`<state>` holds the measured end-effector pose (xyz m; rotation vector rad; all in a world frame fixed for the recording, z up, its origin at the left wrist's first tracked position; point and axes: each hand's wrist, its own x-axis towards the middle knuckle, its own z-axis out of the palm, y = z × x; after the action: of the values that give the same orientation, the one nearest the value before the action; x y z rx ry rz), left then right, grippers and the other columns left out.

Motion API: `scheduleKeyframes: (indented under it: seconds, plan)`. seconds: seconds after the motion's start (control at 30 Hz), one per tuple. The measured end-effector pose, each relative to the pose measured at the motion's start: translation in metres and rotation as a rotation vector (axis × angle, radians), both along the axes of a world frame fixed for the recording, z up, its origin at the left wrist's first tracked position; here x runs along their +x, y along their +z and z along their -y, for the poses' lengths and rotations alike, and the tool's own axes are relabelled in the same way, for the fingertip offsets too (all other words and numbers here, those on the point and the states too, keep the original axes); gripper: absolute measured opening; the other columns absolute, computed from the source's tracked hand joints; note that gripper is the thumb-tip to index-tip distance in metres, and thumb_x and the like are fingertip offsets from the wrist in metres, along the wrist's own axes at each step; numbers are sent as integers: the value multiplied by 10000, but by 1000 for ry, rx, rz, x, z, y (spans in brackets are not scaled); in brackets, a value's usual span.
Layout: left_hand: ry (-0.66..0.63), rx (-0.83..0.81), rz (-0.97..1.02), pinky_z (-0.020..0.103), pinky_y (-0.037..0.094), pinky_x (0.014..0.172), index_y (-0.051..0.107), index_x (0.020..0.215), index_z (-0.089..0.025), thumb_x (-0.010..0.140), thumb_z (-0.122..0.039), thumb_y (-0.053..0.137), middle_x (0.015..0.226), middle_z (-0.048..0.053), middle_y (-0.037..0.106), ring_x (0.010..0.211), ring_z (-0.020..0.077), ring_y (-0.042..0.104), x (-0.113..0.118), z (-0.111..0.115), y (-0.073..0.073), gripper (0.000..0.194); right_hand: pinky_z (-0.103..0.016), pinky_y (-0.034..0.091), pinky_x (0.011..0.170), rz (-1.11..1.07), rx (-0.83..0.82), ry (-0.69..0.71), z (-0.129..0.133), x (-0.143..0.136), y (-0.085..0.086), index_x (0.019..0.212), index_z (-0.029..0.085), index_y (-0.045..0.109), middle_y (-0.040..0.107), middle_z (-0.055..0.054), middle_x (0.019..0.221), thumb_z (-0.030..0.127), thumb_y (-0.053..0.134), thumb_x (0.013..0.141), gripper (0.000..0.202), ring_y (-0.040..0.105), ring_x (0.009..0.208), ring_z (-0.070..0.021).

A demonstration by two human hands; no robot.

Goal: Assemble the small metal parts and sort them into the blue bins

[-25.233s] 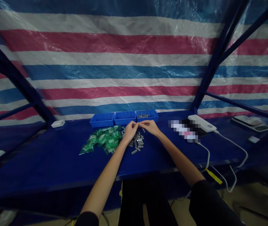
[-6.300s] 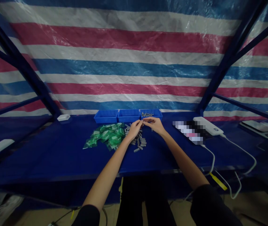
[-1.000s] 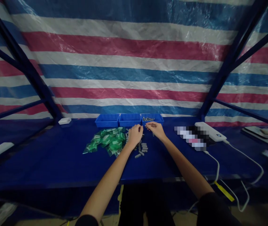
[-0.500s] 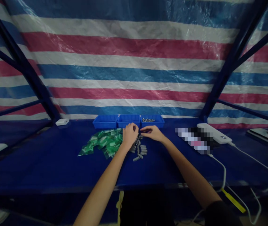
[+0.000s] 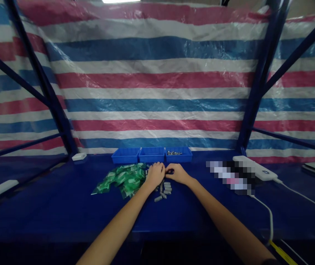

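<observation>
My left hand point(image 5: 156, 175) is closed, its fingers curled over the far side of a pile of small grey cylinders point(image 5: 167, 188). Close beside it on the right, my right hand point(image 5: 179, 174) has thumb and fingers pinched together, the tips meeting the left hand's. Whatever sits between the fingertips is too small and hidden to make out. Left of the hands lies a heap of clear plastic bags with green contents point(image 5: 126, 178). Several cylinders lie loose just below the hands, and the left hand covers part of the pile.
Behind the hands, three blue bins stand in a row: left point(image 5: 125, 156), middle point(image 5: 151, 155) and right point(image 5: 178, 158), the right one holding small metal parts. On the right are a white power bank point(image 5: 256, 169), a pixelated object point(image 5: 230, 176) and white cables point(image 5: 268, 211).
The view has tilted up, so the table sits lower in the picture. My right hand has moved in against the left, and its fingers have drawn together.
</observation>
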<state>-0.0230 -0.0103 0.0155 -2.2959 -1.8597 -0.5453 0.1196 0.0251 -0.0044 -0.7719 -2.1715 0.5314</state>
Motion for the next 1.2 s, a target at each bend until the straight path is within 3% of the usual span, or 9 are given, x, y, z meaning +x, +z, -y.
scheduleKeyframes:
  seconds: [0.13, 0.27, 0.6, 0.87, 1.03, 1.2]
  plan:
    - [34, -16, -19, 331, 396, 811, 568, 855, -170, 893, -187, 273, 946, 90, 617, 967, 210, 548, -2, -2, -2, 298, -235, 415, 624, 25, 83, -96, 5, -7, -3, 725, 179, 659, 642, -17, 728, 121, 628, 651, 99, 563, 669, -139]
    - [-26, 2, -33, 316, 403, 790, 561, 829, -177, 898, -188, 264, 925, 79, 625, 939, 198, 560, -7, -4, -4, 306, -241, 401, 637, 72, 161, -128, 14, -9, -1, 681, 177, 636, 623, -18, 689, 113, 593, 685, 77, 549, 676, -148]
    - [-25, 74, 121, 294, 406, 746, 544, 801, -185, 933, -348, 208, 852, 60, 647, 821, 182, 607, -2, -15, 0, 395, -229, 372, 534, -62, 28, -119, 2, -9, -10, 745, 186, 675, 610, 7, 603, 173, 592, 700, 95, 518, 533, -128]
    - [11, 84, 146, 304, 402, 771, 553, 817, -187, 930, -385, 200, 844, 69, 657, 829, 196, 617, -6, -13, 3, 421, -226, 403, 531, -153, -96, -50, 9, -8, -2, 762, 198, 694, 652, 10, 629, 242, 620, 711, 101, 522, 523, -115]
    - [47, 98, 215, 294, 405, 750, 548, 824, -196, 926, -428, 178, 853, 70, 662, 829, 198, 621, -8, -11, 4, 448, -227, 415, 489, -277, -192, -155, 5, -4, -1, 814, 170, 692, 665, -18, 643, 337, 627, 708, 208, 545, 509, -118]
    - [123, 83, 358, 295, 404, 709, 543, 848, -215, 909, -503, 125, 826, 57, 657, 791, 201, 623, -11, -9, 1, 512, -261, 481, 571, -417, -212, -213, -2, 0, -5, 809, 157, 688, 694, -60, 736, 399, 643, 694, 272, 617, 610, -156]
